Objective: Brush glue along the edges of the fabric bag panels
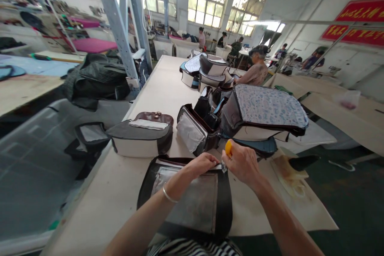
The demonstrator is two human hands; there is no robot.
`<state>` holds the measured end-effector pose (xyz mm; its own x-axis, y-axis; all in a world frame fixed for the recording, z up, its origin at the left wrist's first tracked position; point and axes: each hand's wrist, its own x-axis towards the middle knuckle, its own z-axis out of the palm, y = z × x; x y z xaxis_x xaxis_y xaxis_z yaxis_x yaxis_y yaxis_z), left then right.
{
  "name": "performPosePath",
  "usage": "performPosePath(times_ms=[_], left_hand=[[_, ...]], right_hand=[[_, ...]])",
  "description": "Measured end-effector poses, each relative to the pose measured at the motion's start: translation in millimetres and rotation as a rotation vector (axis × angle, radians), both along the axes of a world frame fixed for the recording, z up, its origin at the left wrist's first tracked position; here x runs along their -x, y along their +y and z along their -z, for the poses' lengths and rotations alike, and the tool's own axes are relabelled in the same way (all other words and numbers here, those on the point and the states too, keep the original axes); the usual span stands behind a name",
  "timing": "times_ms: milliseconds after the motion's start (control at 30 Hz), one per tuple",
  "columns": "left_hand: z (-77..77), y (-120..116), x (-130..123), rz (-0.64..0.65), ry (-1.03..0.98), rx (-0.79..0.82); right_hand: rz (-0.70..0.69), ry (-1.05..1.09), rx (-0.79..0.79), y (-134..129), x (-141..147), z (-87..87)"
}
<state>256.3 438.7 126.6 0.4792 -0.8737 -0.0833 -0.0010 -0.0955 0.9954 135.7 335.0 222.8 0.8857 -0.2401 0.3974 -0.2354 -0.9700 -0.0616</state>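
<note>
In front of me on the table lies a dark bag piece (186, 204), with a grey lining panel showing and a pale strip along its far edge. My left hand (204, 164) pinches that far edge near the right corner, fingertips together. Closed round a yellow-handled tool (229, 148), my right hand (241, 164) is just to the right of it. The rounded yellow end sticks up past the thumb. A small shiny bit shows below that hand, over the corner of the edge; what the tool's working end is, I cannot make out.
On the table (99, 208) stand a grey bag with a brown flap (142, 134), an opened black bag (195, 128), and a large bag with blue-patterned lining (270, 106). More bags (207, 68) are piled farther back beside a person (255, 68). A bin (39, 176) stands left.
</note>
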Motion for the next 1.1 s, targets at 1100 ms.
performPosePath(times_ms=[1100], left_hand=[[-15.5, 5.4, 45.9, -0.115, 0.068, -0.100]], right_hand=[[0.086, -0.319, -0.659, -51.7, 40.4, 53.5]])
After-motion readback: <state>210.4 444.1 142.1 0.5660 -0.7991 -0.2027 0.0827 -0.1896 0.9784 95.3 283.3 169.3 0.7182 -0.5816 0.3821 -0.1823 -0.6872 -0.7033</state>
